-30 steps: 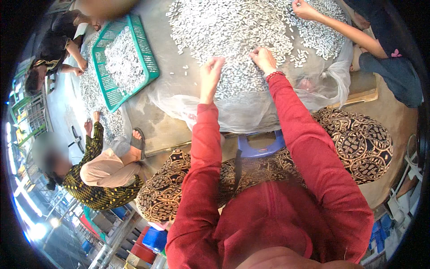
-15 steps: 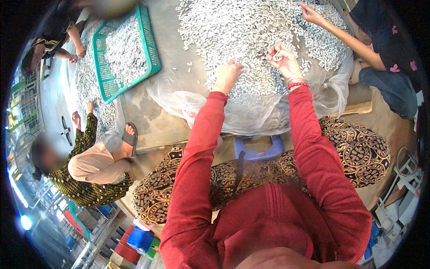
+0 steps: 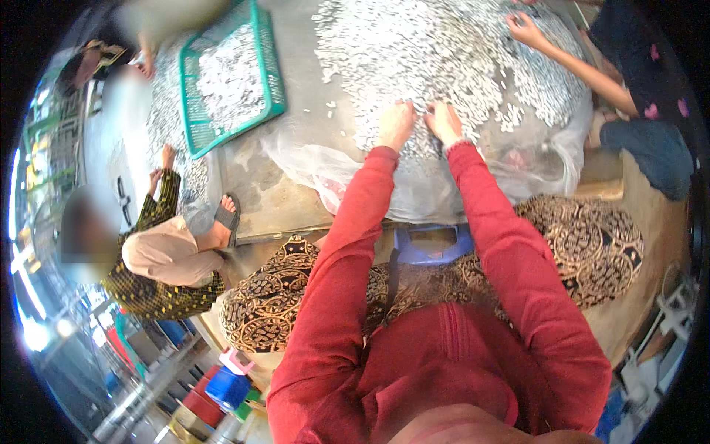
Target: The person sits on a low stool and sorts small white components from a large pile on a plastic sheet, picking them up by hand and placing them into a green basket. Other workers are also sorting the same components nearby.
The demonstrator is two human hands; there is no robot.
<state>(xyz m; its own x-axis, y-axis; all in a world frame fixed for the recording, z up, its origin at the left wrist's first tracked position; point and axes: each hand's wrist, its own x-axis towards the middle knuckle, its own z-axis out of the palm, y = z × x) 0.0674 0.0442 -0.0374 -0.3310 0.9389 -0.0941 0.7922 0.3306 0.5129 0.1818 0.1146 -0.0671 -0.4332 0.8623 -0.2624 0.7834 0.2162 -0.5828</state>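
Note:
A wide heap of small pale grey, capsule-shaped pieces (image 3: pixel 414 59) lies on clear plastic sheeting (image 3: pixel 436 192) before me. My left hand (image 3: pixel 398 124) is at the near part of the heap, its fingers curled down over the pieces. Close beside it on the right, my right hand (image 3: pixel 444 123) has its fingers bent and drawn together at the same spot. The two hands are a short gap apart, fingertips turned toward each other. Blur and the curled fingers hide whatever either hand pinches.
A green plastic basket (image 3: pixel 272 81) holding similar pieces stands left of the heap. At the right edge, a co-worker's hand (image 3: pixel 526 31) reaches over the heap. Another person (image 3: pixel 159 244) sits at the left by a second spread of pieces. A blue plastic stool (image 3: pixel 433 255) stands between my knees.
My right hand has come down and left from its raised position, close to my left hand. My view has shifted, so the basket and heap appear farther right.

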